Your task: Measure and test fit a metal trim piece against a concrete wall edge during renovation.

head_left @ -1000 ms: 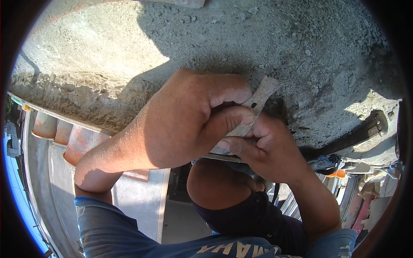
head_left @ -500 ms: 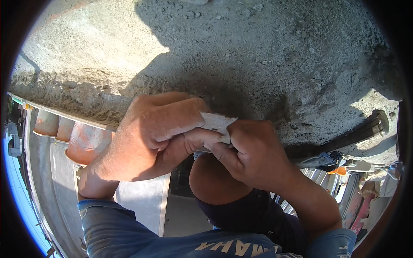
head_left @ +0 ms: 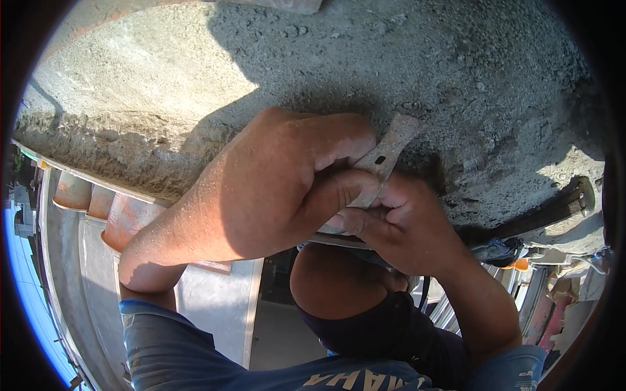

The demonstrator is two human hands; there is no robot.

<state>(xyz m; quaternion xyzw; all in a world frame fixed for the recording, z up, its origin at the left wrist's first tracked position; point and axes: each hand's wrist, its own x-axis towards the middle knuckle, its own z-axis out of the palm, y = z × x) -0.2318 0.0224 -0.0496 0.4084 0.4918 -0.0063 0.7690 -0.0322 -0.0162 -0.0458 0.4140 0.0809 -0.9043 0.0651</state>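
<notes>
A flat grey metal strip [head_left: 391, 144] with a flared end and a small dark hole slants up to the right between my hands. My left hand [head_left: 287, 182] pinches it from the left, forefinger and thumb closed near the hole. My right hand [head_left: 407, 221] grips its lower part with thumb and curled fingers. Those fingers hide part of the strip. Both hands are close together in front of the rough grey mortar surface [head_left: 365, 58].
Several terracotta roof tiles [head_left: 130, 218] stand at the left. A dark bar-like thing [head_left: 541, 212] lies along the mortar at the right, near a small orange object [head_left: 520, 264]. My bent knee [head_left: 332, 283] is just below my hands. A flat reddish-grey piece [head_left: 287, 4] shows at the top edge.
My left hand has moved right and slightly up. The strip has turned to a steeper slant, and more of it, with its hole, shows. My right hand has shifted a little right.
</notes>
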